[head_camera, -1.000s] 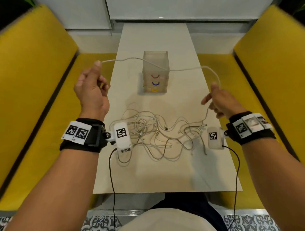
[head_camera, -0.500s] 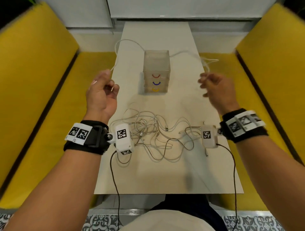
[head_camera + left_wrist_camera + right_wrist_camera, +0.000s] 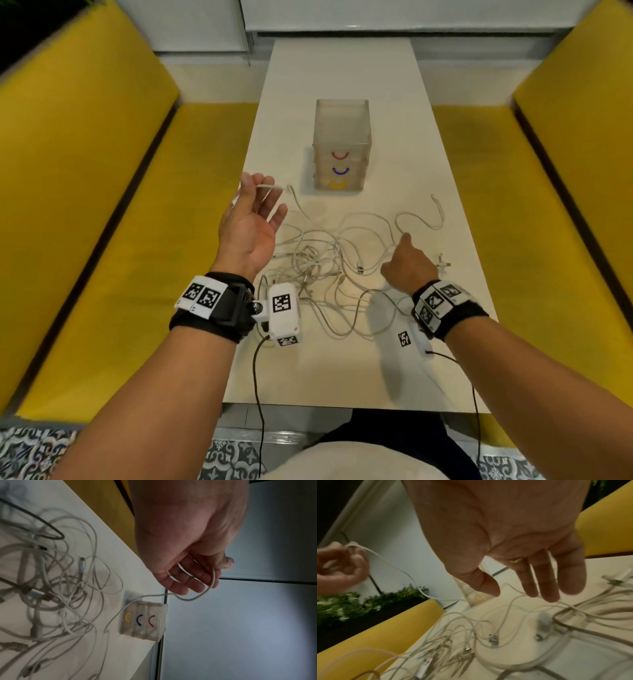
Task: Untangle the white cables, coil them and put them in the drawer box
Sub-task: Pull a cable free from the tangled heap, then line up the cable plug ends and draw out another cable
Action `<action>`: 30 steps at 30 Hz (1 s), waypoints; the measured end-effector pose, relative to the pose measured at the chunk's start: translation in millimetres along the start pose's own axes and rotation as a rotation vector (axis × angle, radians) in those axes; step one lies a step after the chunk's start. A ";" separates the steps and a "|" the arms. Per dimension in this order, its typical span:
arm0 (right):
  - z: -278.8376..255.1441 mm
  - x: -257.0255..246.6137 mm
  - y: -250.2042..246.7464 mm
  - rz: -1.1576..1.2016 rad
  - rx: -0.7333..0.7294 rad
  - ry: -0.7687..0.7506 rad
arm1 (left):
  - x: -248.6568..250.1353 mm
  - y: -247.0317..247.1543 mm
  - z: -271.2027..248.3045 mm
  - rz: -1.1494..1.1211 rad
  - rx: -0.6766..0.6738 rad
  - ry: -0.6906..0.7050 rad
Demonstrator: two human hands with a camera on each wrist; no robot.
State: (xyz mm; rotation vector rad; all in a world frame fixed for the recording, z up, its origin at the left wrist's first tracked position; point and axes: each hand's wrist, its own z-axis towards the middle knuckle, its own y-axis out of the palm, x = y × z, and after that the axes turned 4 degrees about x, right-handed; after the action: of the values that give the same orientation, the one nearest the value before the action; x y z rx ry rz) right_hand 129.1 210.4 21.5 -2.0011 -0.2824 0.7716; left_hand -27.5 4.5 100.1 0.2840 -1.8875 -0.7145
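Several white cables lie in a tangle (image 3: 329, 267) on the white table (image 3: 342, 373), in front of the translucent drawer box (image 3: 342, 137) with red, blue and yellow handles, all drawers closed. My left hand (image 3: 263, 192) is raised at the table's left edge, palm up. In the left wrist view its thumb pinches one thin white cable (image 3: 188, 599) looped over the fingers (image 3: 193, 582); that cable trails down past the box (image 3: 144, 620) to the pile (image 3: 51, 588). My right hand (image 3: 397, 253) hovers low over the tangle's right side, its straight fingers (image 3: 546, 588) touching a thin strand.
Yellow bench seats flank the table on the left (image 3: 102, 240) and the right (image 3: 548, 240). A loose cable end (image 3: 438, 212) curls near the right edge, and a plug (image 3: 443, 263) lies beside my right hand. Green plants (image 3: 368, 601) stand behind the left bench.
The cable stretched high between both hands over the box has dropped. My right hand let go and came down to the tangle. My left hand lowered, still holding its end.
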 end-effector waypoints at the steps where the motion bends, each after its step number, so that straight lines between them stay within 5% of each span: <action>1: -7.0 -4.8 -0.3 -0.019 0.066 -0.020 | -0.6 -3.3 0.9 0.001 0.015 -0.003; 4: -27.0 -26.2 3.7 -0.049 0.100 -0.223 | -4.3 -7.1 2.4 0.020 0.071 0.003; 8: -38.5 -51.4 35.7 -0.090 -0.228 -0.504 | -14.1 -0.6 0.4 0.240 0.126 0.117; 13: -41.9 -70.4 86.5 -0.168 -0.339 -0.571 | -25.0 6.3 -3.2 0.395 0.067 0.273; 24: -21.1 -75.6 103.9 -0.428 -0.096 -0.611 | -18.4 2.3 -4.0 0.327 0.048 0.218; 30: -21.0 -56.3 79.3 -0.043 0.091 -0.649 | -12.5 0.4 -5.7 0.353 -0.004 0.300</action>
State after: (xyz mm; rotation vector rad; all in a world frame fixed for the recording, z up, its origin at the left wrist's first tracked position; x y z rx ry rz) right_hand 90.0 126.4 -14.7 -1.6044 -0.6470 1.3676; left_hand -17.1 9.1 92.4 0.0471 -1.5935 -0.4104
